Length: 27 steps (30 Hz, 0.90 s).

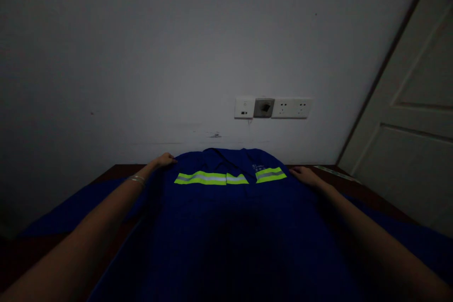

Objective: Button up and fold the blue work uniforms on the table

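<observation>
A blue work jacket [212, 207] lies spread out with its collar toward the wall and its sleeves out to both sides. Yellow-green reflective bands with a grey stripe [201, 178] cross its chest, and small light print sits above the right-hand band. My left hand [165, 159] pinches the cloth at the left shoulder; a thin bracelet [138, 180] is on that wrist. Over at the right shoulder, my right hand [305, 175] has its fingers closed on the jacket's edge. The lower part of the jacket fades into dark shadow.
The jacket rests on a dark reddish-brown surface [122, 170] that meets a pale wall [170, 56]. Sockets and switches [290, 108] are set in the wall. A panelled door [417, 118] stands at right, near a thin pale strip [338, 173] on the surface. The light is dim.
</observation>
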Available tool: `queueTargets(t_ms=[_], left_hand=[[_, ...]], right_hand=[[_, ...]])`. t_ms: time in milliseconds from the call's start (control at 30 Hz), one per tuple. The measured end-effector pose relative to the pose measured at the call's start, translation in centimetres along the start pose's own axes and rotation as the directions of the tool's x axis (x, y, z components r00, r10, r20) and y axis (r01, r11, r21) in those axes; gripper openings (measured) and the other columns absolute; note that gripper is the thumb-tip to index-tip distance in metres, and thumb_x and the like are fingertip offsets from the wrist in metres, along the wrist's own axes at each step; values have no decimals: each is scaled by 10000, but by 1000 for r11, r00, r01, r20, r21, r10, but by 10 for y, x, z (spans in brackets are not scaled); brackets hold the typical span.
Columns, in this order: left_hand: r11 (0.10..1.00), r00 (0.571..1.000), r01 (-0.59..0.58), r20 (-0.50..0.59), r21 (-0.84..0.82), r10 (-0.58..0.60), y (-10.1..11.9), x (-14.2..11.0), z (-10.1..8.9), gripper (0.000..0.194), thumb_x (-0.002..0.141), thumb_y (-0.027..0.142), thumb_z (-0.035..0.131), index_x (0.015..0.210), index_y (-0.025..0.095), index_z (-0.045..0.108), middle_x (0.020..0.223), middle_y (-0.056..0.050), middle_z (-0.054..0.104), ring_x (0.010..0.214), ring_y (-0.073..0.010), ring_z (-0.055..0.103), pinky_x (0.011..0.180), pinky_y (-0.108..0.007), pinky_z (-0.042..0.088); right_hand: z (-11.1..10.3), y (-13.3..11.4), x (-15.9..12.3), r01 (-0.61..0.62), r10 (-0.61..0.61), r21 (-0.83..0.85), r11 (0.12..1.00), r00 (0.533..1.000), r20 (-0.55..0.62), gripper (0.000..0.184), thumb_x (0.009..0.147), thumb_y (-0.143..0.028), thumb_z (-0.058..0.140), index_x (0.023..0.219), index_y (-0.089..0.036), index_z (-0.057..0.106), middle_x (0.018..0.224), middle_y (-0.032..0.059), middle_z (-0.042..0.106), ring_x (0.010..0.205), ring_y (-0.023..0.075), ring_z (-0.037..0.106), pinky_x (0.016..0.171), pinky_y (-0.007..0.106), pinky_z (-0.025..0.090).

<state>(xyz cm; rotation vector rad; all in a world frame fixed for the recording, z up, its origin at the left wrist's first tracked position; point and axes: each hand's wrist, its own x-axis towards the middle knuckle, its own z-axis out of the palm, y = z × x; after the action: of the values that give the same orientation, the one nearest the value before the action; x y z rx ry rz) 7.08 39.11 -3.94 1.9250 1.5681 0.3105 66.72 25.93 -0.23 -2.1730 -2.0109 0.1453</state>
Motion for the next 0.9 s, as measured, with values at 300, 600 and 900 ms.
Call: queueTargets(t_ms=[300, 600, 900], left_hand=[[968, 888, 24, -450, 250, 95, 5, -9, 8, 439, 873, 459, 325, 911, 152, 636, 875, -79, 660, 828, -196, 596, 695, -235, 426], [597, 888, -29, -253, 802, 384, 16, -16, 23, 273, 849, 153, 371, 989, 121, 602, 1032, -180, 592, 995, -271, 531, 823, -365, 392], [523, 728, -177, -247, 834, 639, 109, -13, 25, 370, 889, 331, 320, 856, 106, 612, 878, -158, 630, 860, -238, 554, 806, -363, 352]], right_hand=[[-9, -17, 3, 42, -43, -38, 998, 999, -20, 311, 871, -352, 401, 940, -142, 620, 934, 122, 668, 857, 206, 611, 736, 279, 430], [-24, -26, -20, -98, 69, -328, 939, 993, -100, 363, 898, -397, 307, 1028, -164, 552, 1031, 158, 622, 913, 256, 604, 714, 354, 429], [-84, 104, -84, -226, 212, -340, 913, 974, -78, 288, 841, -252, 412, 950, -148, 657, 959, 168, 665, 871, 289, 625, 671, 344, 437]])
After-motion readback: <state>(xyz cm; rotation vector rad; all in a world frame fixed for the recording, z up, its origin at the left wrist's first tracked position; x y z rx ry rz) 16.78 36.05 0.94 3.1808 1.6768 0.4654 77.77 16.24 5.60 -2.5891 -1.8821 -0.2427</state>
